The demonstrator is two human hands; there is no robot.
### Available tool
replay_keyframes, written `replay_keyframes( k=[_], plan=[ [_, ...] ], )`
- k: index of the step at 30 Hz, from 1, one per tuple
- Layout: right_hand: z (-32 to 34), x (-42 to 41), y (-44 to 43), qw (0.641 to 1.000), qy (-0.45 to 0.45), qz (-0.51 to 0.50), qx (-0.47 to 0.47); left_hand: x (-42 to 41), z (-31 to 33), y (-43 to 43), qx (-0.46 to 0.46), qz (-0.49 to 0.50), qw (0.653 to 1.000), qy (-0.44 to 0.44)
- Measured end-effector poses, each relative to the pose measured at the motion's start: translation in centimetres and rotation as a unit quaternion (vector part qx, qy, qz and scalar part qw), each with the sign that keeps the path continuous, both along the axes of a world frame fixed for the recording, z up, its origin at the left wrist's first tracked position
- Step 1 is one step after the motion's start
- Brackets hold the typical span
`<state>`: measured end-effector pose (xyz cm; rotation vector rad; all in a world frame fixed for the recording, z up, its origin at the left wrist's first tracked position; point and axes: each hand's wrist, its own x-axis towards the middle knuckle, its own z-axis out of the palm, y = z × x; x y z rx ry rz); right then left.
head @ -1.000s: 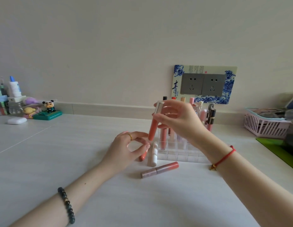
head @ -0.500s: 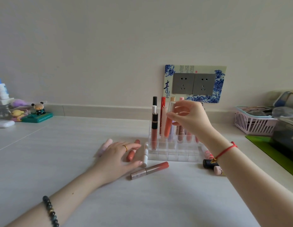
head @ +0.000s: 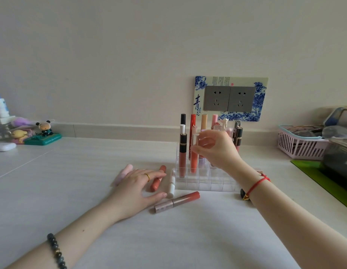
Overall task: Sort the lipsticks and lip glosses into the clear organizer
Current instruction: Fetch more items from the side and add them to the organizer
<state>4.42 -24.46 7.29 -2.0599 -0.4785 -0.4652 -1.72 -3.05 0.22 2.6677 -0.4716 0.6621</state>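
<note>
The clear organizer stands on the white table with several tubes upright in its back rows. My right hand pinches the silver cap of a coral lip gloss that stands upright in a front-left slot, next to a black-capped gloss. My left hand lies flat on the table, fingers spread, touching loose tubes: a pale pink tube behind it, an orange-red lipstick under the fingers, a white tube by the organizer. A mauve-capped red gloss lies in front.
A pink basket and a dark container on a green mat stand at the right. Small figurines, a white case and bottles sit at the far left. A wall socket plate is behind the organizer. A dark tube end peeks beside my right wrist.
My right hand carried the coral gloss from above the table into an organizer slot and lowered it upright. My left hand dropped flat onto the loose tubes.
</note>
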Motion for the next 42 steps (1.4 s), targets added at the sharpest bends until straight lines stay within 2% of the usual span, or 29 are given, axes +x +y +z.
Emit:
replay_keyframes(
  k=[19, 23, 28, 30, 33, 35, 37, 40, 42],
  plan=[
    [-0.7, 0.2, -0.2, 0.998, 0.052, 0.01, -0.029, 0.2, -0.1, 0.2, 0.001, -0.002, 1.0, -0.013],
    [-0.6, 0.2, -0.4, 0.997, 0.055, 0.012, -0.045, 0.0, 0.3, 0.4, -0.006, -0.022, 1.0, 0.013],
    [0.9, -0.2, -1.6, 0.995, 0.058, 0.017, -0.075, -0.8, 1.3, 0.6, -0.043, -0.071, 0.997, -0.008],
    [1.9, -0.6, -2.1, 0.997, 0.039, 0.011, -0.06, -1.2, 1.9, 0.8, -0.008, -0.091, 0.996, -0.007],
    [3.0, -1.8, -2.1, 0.999, -0.014, 0.009, -0.045, -1.7, 2.5, 0.7, 0.09, -0.095, 0.991, 0.016],
    [2.5, -3.1, -1.5, 0.995, -0.031, 0.054, -0.082, -1.8, 2.4, 0.5, 0.135, -0.076, 0.987, 0.04],
    [0.9, -4.6, -0.7, 0.98, -0.027, 0.119, -0.159, -1.8, 2.1, 0.2, 0.167, -0.054, 0.983, 0.056],
    [-2.4, -6.0, 0.1, 0.943, -0.03, 0.167, -0.285, -1.8, 1.9, 0.1, 0.165, -0.041, 0.984, 0.058],
    [-4.1, -6.2, 0.3, 0.928, -0.045, 0.175, -0.325, -1.8, 1.9, 0.1, 0.16, -0.045, 0.985, 0.052]
  ],
)
